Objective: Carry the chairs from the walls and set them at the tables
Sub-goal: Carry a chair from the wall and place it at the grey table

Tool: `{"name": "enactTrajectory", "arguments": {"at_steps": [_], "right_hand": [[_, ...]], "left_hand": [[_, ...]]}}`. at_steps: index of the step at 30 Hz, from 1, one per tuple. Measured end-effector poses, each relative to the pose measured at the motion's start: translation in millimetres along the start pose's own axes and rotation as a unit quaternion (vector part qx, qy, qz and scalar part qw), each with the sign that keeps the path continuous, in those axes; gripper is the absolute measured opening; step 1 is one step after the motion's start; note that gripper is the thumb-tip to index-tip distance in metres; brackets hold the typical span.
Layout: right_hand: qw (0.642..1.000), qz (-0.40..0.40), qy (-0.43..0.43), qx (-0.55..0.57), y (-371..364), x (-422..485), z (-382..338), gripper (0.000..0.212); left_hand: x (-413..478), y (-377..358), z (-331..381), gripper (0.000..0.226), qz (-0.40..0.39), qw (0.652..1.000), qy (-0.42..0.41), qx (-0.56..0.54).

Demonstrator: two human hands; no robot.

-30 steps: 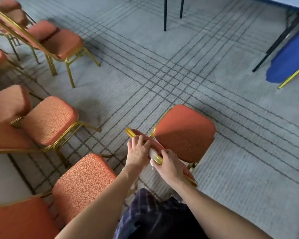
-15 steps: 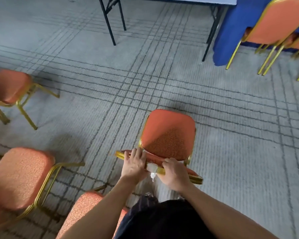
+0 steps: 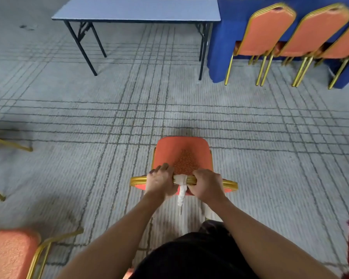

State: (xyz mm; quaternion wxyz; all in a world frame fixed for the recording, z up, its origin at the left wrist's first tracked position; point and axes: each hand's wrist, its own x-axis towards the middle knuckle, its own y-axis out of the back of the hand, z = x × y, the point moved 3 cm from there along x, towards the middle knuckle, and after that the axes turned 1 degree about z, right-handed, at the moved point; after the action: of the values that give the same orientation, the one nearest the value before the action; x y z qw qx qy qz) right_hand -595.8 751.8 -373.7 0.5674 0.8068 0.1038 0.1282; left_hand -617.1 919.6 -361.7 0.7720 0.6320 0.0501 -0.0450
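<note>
An orange chair (image 3: 182,156) with a gold frame is in front of me, its seat pointing away. My left hand (image 3: 160,183) and my right hand (image 3: 207,185) both grip the top rail of its backrest, side by side. A white cloth strip (image 3: 181,188) is tied on the rail between them and hangs down. A bare grey folding table (image 3: 137,9) with black legs stands ahead at the top. Whether the chair's legs touch the carpet is hidden.
Three orange chairs (image 3: 264,31) stand in a row against a blue-draped table (image 3: 226,37) at the top right. Another orange chair seat (image 3: 10,254) is at the bottom left, gold legs (image 3: 0,146) at the left edge. Grey lined carpet lies between me and the tables.
I have turned right with the chair in both hands; the wall chairs slid off to the left and the grey table and blue-draped table came into view ahead.
</note>
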Motion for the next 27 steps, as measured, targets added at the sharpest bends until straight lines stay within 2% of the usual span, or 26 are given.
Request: {"name": "enactTrajectory", "arguments": {"at_steps": [4, 7, 10, 12, 14, 17, 19, 21, 24, 27], "right_hand": [[0.999, 0.027, -0.006, -0.035, 14, 36, 3, 0.029], [0.998, 0.047, 0.001, -0.041, 22, 71, 11, 0.031], [0.997, 0.063, 0.007, -0.045, 31, 106, 13, 0.039], [0.996, 0.079, 0.013, -0.041, 38, 130, 13, 0.047], [0.994, 0.095, 0.024, -0.041, 45, 155, 16, 0.044], [0.992, 0.108, 0.043, -0.041, 51, 191, 24, 0.036], [0.991, 0.115, 0.046, -0.048, 51, 210, 28, 0.04], [0.991, 0.119, 0.042, -0.042, 50, 224, 29, 0.043], [0.991, 0.127, 0.032, -0.027, 52, 247, 33, 0.046], [0.989, 0.138, 0.029, -0.032, 59, 275, 37, 0.044]], "left_hand": [[33, 25, 6, 0.043, 0.02, 0.999, 0.032, -0.03], [61, 38, 8, 0.032, 0.05, 0.995, 0.054, -0.065], [92, 52, 4, 0.016, 0.09, 0.993, 0.064, -0.041], [114, 59, 2, 0.015, 0.11, 0.99, 0.083, -0.033], [140, 65, 3, 0.015, 0.138, 0.986, 0.089, -0.034], [174, 74, 0, 0.031, 0.158, 0.982, 0.085, -0.054], [191, 80, 0, 0.045, 0.175, 0.98, 0.075, -0.063], [204, 86, -2, 0.049, 0.211, 0.974, 0.06, -0.059], [228, 91, -8, 0.018, 0.231, 0.971, 0.052, -0.028], [257, 100, -13, 0.014, 0.213, 0.975, 0.054, -0.039]]}}
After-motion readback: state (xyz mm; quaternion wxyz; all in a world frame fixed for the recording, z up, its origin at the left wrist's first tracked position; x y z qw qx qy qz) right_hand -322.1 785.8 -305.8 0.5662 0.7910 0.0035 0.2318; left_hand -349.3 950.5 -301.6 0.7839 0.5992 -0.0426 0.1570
